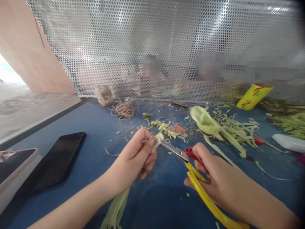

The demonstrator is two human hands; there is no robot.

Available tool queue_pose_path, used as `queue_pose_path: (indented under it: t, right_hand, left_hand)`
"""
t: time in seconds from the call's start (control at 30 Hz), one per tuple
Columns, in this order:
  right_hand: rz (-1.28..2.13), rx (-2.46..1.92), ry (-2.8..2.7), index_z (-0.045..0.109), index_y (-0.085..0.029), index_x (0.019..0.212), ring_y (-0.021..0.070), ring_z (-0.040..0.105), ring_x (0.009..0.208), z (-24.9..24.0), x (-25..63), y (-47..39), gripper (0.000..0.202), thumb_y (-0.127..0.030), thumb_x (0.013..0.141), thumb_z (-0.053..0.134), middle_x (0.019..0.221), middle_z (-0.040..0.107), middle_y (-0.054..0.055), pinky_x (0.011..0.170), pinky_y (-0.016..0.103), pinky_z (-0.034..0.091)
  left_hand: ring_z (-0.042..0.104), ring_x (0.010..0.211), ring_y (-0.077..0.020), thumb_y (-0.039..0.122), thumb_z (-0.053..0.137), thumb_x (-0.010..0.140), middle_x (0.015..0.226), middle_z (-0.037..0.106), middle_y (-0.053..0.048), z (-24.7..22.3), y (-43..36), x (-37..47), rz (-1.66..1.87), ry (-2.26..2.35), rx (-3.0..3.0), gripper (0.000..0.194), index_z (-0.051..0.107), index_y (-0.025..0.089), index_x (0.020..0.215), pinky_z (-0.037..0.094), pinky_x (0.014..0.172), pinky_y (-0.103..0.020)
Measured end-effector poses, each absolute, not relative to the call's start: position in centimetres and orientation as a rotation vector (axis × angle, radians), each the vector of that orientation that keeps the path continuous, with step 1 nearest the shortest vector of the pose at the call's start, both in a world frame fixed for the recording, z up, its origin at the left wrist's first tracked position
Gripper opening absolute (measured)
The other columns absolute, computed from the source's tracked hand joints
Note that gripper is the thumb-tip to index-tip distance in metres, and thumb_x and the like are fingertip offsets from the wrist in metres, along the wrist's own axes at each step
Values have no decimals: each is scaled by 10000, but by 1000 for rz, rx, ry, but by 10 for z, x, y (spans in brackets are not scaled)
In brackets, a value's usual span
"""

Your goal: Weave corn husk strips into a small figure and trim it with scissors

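My left hand point(139, 154) pinches a pale green corn husk strip point(158, 140). The strip's pale tip sticks out past thumb and forefinger, and a longer tail hangs below the wrist. Scissors point(177, 151) with a red and a yellow handle sit in my right hand point(209, 170), fingers wrapped through the grips. Their metal blades reach left to the husk tip at my left fingertips; whether the blades are closed on it I cannot tell. Behind my hands lie small husk braids or scraps point(168, 129) with an orange piece point(179, 128). A cupped husk point(205, 121) rests farther right.
Shredded husks point(234, 125) spread over the blue table. A twine tangle point(125, 108) and a beige roll point(104, 95) stand at the back left. A black phone point(53, 160) lies left. A yellow can point(254, 96) and a white object point(288, 142) are right. A perforated metal panel point(100, 57) closes the back.
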State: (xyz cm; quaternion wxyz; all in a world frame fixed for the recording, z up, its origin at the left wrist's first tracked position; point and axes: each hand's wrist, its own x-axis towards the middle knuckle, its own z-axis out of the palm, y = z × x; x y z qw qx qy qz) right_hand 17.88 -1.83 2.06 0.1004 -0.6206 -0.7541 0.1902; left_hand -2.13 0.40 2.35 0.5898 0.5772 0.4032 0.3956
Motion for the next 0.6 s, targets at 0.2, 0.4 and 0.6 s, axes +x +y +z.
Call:
queue_pose_path:
  t: [0.2, 0.4, 0.6]
  right_hand:
    - [563, -1738, -2227, 368, -228, 793, 198, 604, 614, 19, 181, -19, 276, -434, 693, 522, 657, 592, 7, 484, 240, 408]
    - [474, -1721, -2291, 306, -231, 760, 160, 518, 507, 27, 180, -18, 285, -444, 725, 492, 586, 513, -27, 449, 226, 339]
    - [462, -1792, -2135, 269, -230, 710, 129, 454, 454, 32, 198, -10, 292, -466, 746, 438, 523, 437, -62, 450, 226, 308]
  left_hand:
    - [340, 382, -37, 298, 339, 891, 490, 307, 108, 27, 3, -22, 932, 899, 1349, 175, 315, 222, 735, 293, 309, -84]
    - [319, 361, -30, 299, 335, 891, 493, 313, 113, 24, 6, -22, 963, 841, 1373, 169, 314, 225, 741, 280, 306, -84]
    - [297, 350, -34, 278, 352, 884, 513, 308, 106, 41, 34, 5, 929, 757, 1423, 164, 299, 229, 737, 257, 295, -101]
